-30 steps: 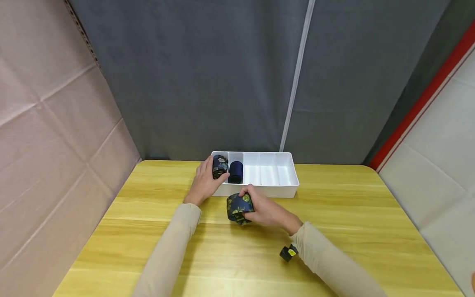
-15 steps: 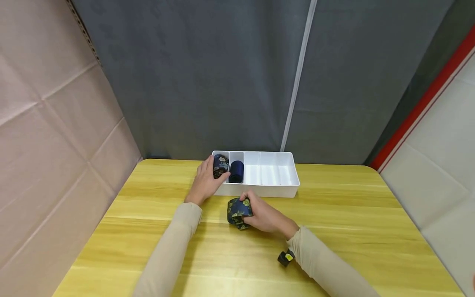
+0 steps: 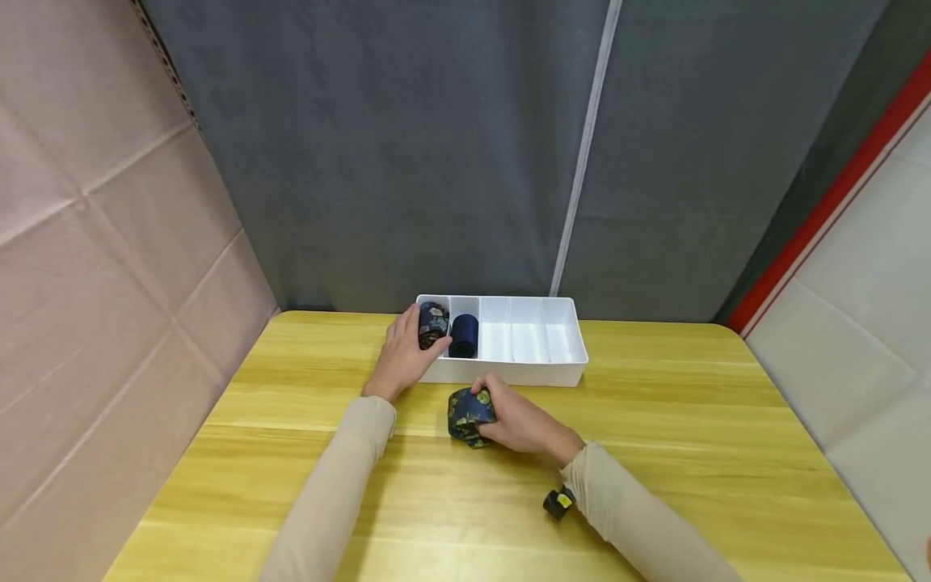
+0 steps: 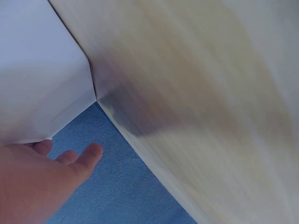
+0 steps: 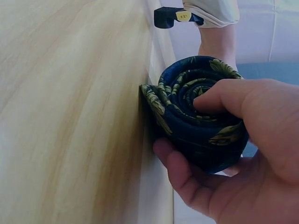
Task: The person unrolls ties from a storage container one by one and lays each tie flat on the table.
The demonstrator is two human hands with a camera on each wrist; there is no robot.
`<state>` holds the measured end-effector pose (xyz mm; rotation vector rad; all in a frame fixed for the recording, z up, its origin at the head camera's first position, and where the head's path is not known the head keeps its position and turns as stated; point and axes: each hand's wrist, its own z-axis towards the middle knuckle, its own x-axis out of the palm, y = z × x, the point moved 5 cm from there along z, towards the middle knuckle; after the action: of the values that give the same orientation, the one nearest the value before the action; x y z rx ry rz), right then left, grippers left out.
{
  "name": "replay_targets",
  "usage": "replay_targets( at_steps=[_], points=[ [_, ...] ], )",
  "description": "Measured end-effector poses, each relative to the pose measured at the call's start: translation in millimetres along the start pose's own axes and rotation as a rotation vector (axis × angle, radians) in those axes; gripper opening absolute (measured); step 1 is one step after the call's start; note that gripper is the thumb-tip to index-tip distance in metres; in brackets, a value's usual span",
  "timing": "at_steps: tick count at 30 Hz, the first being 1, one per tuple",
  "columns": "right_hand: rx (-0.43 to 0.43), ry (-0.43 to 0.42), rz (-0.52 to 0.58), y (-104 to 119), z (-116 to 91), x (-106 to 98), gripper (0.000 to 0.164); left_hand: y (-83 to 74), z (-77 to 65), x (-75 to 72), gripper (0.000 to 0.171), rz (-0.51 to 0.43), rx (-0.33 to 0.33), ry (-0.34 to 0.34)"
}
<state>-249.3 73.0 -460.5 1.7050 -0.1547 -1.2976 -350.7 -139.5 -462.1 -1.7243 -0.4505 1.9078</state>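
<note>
My right hand (image 3: 520, 416) grips a rolled necktie (image 3: 469, 416), dark blue with yellow-green flowers, just in front of the white divided box (image 3: 509, 373). In the right wrist view, the thumb presses on the coiled end of the necktie (image 5: 198, 135) and the fingers reach beneath it; a pointed flap sticks out from the roll. My left hand (image 3: 403, 356) rests at the box's left end, its fingers along the outer side and the thumb across the front rim. Inside the box, a flowered rolled necktie (image 3: 433, 322) fills the leftmost compartment, beside a plain navy rolled necktie (image 3: 464, 333).
Further right, the box has thin dividers (image 3: 511, 331). It stands near the back edge of the wooden table (image 3: 451, 517), before a grey curtain (image 3: 407, 162). A small black device with a yellow label (image 3: 558, 503) sits at the right sleeve.
My right hand and its rolled necktie have come slightly toward me, away from the box front. The left hand has stayed at the box's left end.
</note>
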Motion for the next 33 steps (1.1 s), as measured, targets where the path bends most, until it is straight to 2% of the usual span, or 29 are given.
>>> replay_targets(
  at_steps=[11,18,21,27,31,33],
  points=[
    [0.051,-0.040,-0.039,-7.5,2.6,2.0,0.050,-1.4,-5.7,-7.0,0.098,0.116,0.008,-0.055],
    [0.036,-0.040,-0.028,-5.3,8.1,5.3,0.048,0.4,-13.8,-16.4,0.095,0.113,-0.007,-0.098],
    [0.047,-0.031,-0.013,-7.4,7.3,5.4,0.047,-3.8,-18.8,-20.3,0.090,0.093,0.003,-0.141],
    [0.084,-0.039,0.003,-14.9,-0.9,2.7,0.046,-22.3,-35.4,-36.7,0.067,-0.043,0.019,-0.282],
    [0.097,-0.053,0.020,-17.1,-4.8,1.2,0.047,-30.2,-49.1,-48.4,0.034,-0.108,-0.019,-0.357],
    [0.093,-0.056,0.030,-16.8,-4.7,1.3,0.047,-31.4,-57.0,-53.3,0.024,-0.128,-0.054,-0.381]
  ],
)
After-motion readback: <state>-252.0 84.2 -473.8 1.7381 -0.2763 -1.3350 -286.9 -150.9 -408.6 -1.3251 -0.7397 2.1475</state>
